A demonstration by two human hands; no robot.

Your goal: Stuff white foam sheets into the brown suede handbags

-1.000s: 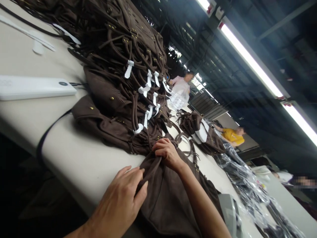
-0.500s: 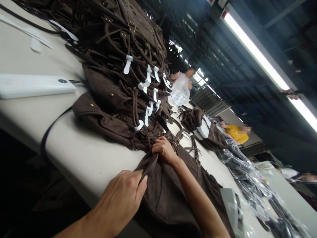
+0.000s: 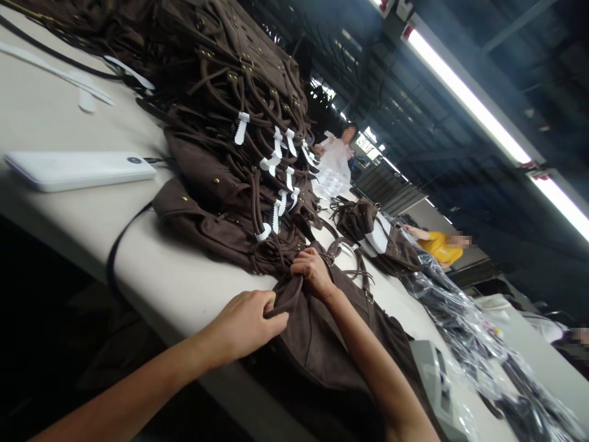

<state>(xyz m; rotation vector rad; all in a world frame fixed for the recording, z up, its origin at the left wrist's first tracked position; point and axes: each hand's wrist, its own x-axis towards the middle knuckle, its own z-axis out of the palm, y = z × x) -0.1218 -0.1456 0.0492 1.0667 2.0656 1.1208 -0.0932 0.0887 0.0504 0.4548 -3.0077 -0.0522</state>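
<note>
pinching the edge of the brown bag (image 3: 322,344) between them, the left hand (image 3: 246,322) and right hand (image 3: 311,273) keep it flat on the counter (image 3: 184,288), just in front of the big bag pile (image 3: 230,147).

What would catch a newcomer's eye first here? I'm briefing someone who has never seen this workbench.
First, the tall pile of brown bags with white tags on their straps, at the table's left. Close in front, the left hand and right hand pinch a fold of one brown bag at the near edge. A white power bank lies far left.
</note>
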